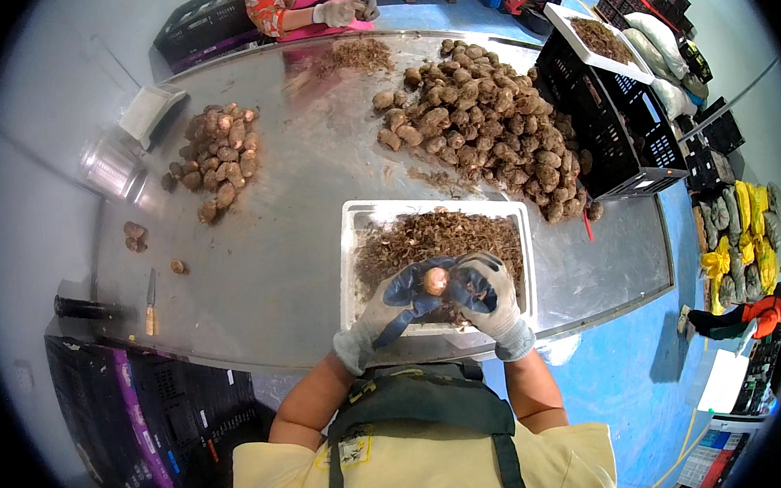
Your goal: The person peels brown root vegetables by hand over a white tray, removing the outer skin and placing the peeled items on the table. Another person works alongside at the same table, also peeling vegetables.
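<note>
My left hand [400,305], in a grey glove with a dark blue coated palm, holds a small taro corm [436,282] whose pale end faces up. My right hand [488,293], gloved alike, is beside it with curled fingers; some brown scraps lie against its palm, and whether it grips them I cannot tell. Both hands are above a white foam tray [348,241] full of brown fibrous peelings [451,238]. Beyond the tray lies a large heap of brown corms [486,109]. A smaller pile of corms [221,153], some with pale ends, sits on the left.
The steel table [283,237] carries a knife [151,303], a few loose corms [135,236] and a black crate [611,137] topped by another foam tray [601,42]. Across the table a co-worker's gloved hands [348,10] are near scattered peelings [362,54]. Another person [738,319] is at far right.
</note>
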`<state>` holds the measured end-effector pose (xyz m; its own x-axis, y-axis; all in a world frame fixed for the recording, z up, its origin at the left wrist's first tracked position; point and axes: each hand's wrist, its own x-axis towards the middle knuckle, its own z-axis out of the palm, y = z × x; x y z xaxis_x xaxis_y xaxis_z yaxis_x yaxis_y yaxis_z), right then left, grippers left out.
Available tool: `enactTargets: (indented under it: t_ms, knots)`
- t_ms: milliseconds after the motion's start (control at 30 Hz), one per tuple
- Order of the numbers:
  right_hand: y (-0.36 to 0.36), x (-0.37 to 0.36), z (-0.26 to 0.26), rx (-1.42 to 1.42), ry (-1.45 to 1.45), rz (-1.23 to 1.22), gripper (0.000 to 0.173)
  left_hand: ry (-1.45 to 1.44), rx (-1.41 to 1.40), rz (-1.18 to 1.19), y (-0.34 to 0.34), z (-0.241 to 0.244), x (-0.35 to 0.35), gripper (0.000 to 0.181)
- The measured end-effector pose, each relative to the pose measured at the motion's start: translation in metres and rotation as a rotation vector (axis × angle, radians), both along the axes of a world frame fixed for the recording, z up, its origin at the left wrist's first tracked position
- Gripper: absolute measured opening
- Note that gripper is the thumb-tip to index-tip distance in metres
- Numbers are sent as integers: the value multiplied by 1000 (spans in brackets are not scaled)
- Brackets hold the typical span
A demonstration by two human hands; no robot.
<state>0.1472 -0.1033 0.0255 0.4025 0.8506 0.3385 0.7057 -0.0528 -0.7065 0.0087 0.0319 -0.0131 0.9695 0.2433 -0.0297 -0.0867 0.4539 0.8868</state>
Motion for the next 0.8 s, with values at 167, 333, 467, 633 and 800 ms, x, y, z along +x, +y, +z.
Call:
enactTargets:
  t_ms: [167,333,467,633,800]
  knots:
    - [-12,20,-48,-59,80,-329,43,-62,-113,82,-2,-1,0,53]
    - [-1,-6,4,-165,-239,-167,37,-34,109,152,-1,-7,3,54]
    - [4,-8,6,-166,-236,-115,35,-33,351,163,2,-26,1,53]
    - [2,6,-26,-101,-228,-202,38,-62,219,165,-3,-12,3,53]
    - [-8,30,-60,-353,-9,-289,37,-37,-41,127,-2,-2,2,52]
